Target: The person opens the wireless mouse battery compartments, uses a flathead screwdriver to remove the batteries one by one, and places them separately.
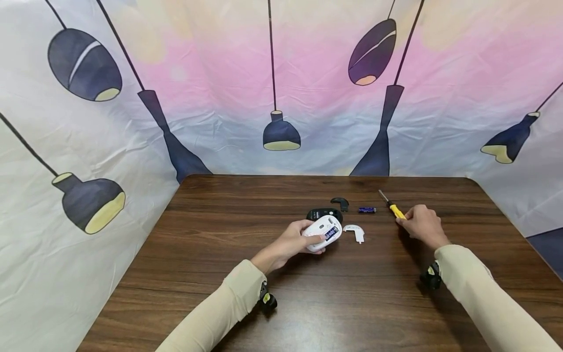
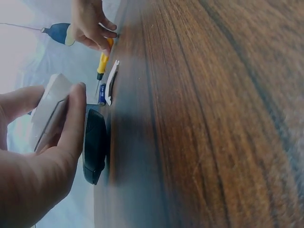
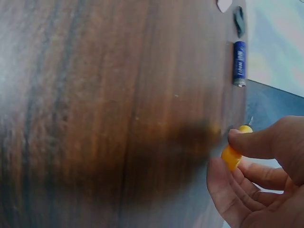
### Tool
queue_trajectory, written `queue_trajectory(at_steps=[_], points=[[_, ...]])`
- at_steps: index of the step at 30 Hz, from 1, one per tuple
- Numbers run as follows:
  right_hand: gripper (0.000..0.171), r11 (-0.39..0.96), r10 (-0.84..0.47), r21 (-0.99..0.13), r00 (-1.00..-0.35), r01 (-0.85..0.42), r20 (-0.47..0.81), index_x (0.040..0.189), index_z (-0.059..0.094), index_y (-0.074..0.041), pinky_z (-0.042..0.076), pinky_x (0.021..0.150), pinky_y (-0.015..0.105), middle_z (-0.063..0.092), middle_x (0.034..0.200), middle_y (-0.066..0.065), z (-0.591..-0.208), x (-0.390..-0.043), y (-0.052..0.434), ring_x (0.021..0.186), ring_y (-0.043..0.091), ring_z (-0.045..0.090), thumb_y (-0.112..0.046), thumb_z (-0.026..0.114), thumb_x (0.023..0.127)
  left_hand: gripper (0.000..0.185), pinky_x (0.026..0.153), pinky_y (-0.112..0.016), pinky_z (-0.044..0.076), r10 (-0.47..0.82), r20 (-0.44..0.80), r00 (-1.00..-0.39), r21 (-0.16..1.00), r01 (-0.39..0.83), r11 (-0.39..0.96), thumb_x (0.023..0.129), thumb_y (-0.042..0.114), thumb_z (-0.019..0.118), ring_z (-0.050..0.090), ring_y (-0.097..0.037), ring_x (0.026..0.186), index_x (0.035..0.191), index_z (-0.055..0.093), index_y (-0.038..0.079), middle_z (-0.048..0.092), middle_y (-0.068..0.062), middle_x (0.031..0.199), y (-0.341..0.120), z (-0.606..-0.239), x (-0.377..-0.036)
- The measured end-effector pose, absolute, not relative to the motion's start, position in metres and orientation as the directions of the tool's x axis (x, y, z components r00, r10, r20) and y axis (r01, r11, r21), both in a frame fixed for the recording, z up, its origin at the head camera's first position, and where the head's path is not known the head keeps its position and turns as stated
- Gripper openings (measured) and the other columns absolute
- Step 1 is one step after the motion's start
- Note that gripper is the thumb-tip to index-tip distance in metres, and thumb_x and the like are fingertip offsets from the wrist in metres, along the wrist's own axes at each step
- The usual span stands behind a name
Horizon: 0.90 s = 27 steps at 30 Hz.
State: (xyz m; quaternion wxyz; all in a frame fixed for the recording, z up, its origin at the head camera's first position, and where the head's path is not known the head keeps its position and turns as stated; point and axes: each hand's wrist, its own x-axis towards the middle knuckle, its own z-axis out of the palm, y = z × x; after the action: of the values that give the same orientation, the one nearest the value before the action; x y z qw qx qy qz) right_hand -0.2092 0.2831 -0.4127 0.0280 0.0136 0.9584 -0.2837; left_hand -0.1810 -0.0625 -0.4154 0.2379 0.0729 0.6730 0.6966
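left hand (image 1: 293, 240): you've got the white mouse (image 1: 323, 232) lifted off the table (image 1: 220, 254), fingers wrapped round its near end, underside up. battery bay is open with a cell seated in it.
left wrist view: your thumb (image 2: 71, 128) lies along the white shell's edge; the black mouse (image 2: 94, 145) sits just behind it on the wood.
right hand (image 1: 423, 226): fingertips pinch the butt of the yellow screwdriver (image 1: 394, 208). in the right wrist view your thumb (image 3: 256, 142) presses on top of the handle and the fingers curl beneath it. grasping, not released.
screwdriver axis: it runs from your fingers away and to the left, metal tip pointing at the far edge of the table. handle end is at your hand, tip is the far end. whether the shaft rests on the wood or is lifted, can't tell.
key relation: the white mouse lies to the left of the screwdriver and nearer to you, well apart from it. the tip points away from the mouse, not toward it. the right hand is the only one near the tool; the left is occupied.
loose battery (image 1: 367, 210): on the table between black mouse and screwdriver, long axis left-right, just left of the shaft.
white cover (image 1: 354, 231): flat on the table just right of the white mouse.
black cover (image 1: 340, 202): beyond the black mouse, near the battery.
backdrop: cloth printed with hanging lamps.
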Motion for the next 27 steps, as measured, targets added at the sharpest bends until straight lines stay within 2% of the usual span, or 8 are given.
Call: queue_trajectory(at_steps=[3, 6, 12, 17, 27], points=[[0.03, 0.82, 0.002, -0.573, -0.999, 0.021, -0.035, 0.101, 0.067, 0.015, 0.058, 0.053, 0.035, 0.069, 0.084, 0.023, -0.408, -0.206, 0.287, 0.059, 0.02, 0.068, -0.014, 0.065, 0.099, 0.043, 0.08, -0.033, 0.064, 0.443, -0.203, -0.873, 0.973, -0.229, -0.007, 0.094, -0.004, 0.068, 0.07, -0.025, 0.084, 0.133, 0.052, -0.012, 0.063, -0.02, 0.11, -0.064, -0.415, -0.181], [0.031, 0.816, -0.001, -0.578, -1.0, 0.002, -0.006, 0.106, 0.066, 0.016, 0.057, 0.053, 0.035, 0.068, 0.091, 0.026, -0.403, -0.203, 0.29, 0.061, 0.02, 0.067, -0.015, 0.064, 0.1, 0.044, 0.081, -0.033, 0.064, 0.446, -0.193, -0.874, 0.975, -0.223, -0.014, 0.094, -0.004, 0.067, 0.069, -0.025, 0.088, 0.134, 0.051, -0.013, 0.062, -0.02, 0.111, -0.065, -0.415, -0.182], [0.032, 0.843, -0.007, -0.535, -0.996, -0.053, 0.087, 0.108, 0.067, 0.014, 0.045, 0.05, 0.032, 0.066, 0.094, 0.026, -0.388, -0.2, 0.289, 0.065, 0.024, 0.058, -0.017, 0.065, 0.099, 0.039, 0.081, -0.032, 0.064, 0.419, -0.206, -0.884, 0.972, -0.233, -0.015, 0.095, -0.002, 0.067, 0.069, -0.025, 0.085, 0.128, 0.05, -0.015, 0.061, -0.019, 0.108, -0.066, -0.415, -0.184], [0.03, 0.848, -0.02, -0.522, -0.989, -0.094, 0.146, 0.109, 0.069, 0.01, 0.043, 0.049, 0.032, 0.067, 0.094, 0.025, -0.374, -0.195, 0.281, 0.062, 0.023, 0.055, -0.018, 0.066, 0.099, 0.034, 0.085, -0.035, 0.063, 0.416, -0.213, -0.884, 0.969, -0.244, -0.022, 0.097, -0.001, 0.065, 0.071, -0.029, 0.089, 0.125, 0.051, -0.014, 0.062, -0.021, 0.109, -0.066, -0.414, -0.185], [0.022, 0.841, -0.106, -0.503, -0.972, -0.2, 0.21, 0.107, 0.069, 0.006, 0.037, 0.053, 0.03, 0.067, 0.091, 0.018, -0.345, -0.182, 0.267, 0.063, 0.021, 0.047, -0.014, 0.067, 0.098, 0.042, 0.082, -0.033, 0.064, 0.366, -0.186, -0.912, 0.978, -0.209, -0.023, 0.096, -0.001, 0.067, 0.071, -0.021, 0.081, 0.132, 0.05, -0.013, 0.063, -0.023, 0.113, -0.065, -0.412, -0.185]])
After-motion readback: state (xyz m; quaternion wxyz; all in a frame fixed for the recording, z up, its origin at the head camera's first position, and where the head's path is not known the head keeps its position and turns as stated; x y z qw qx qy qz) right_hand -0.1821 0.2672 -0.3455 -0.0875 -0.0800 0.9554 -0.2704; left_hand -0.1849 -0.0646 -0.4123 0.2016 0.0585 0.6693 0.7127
